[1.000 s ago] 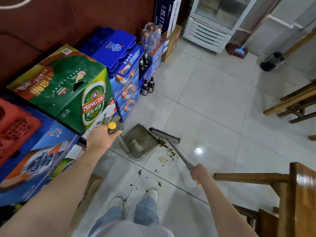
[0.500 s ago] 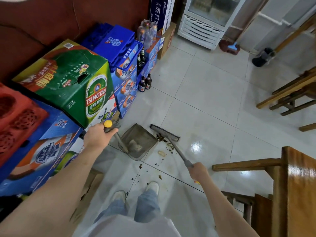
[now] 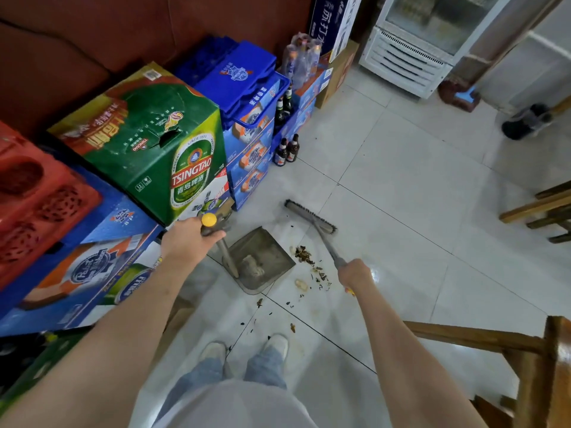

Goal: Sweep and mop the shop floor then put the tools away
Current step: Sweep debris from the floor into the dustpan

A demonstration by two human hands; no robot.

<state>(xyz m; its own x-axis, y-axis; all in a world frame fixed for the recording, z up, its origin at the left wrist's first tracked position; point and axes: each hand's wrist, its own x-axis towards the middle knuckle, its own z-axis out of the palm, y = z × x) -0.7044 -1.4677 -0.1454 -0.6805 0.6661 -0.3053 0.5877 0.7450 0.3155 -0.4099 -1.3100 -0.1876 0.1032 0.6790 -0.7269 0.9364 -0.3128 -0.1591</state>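
Two white shoes (image 3: 244,347) are standing on the tiled floor (image 3: 386,193), with scattered crumbs (image 3: 312,267) lying just ahead of them. The right hand (image 3: 353,274) is gripping the broom (image 3: 310,216) by its handle, the brush head resting on the floor beyond the crumbs. The left hand (image 3: 188,242) is clenching the yellow-capped handle of the dustpan (image 3: 262,261), whose mouth is sitting on the floor just beside the crumbs. Left of it, a green beer carton (image 3: 148,143) is lying on blue cartons (image 3: 92,267). Farther off, two brown bottles (image 3: 287,149) are standing on the floor, and a white fridge (image 3: 417,44) is standing at the back.
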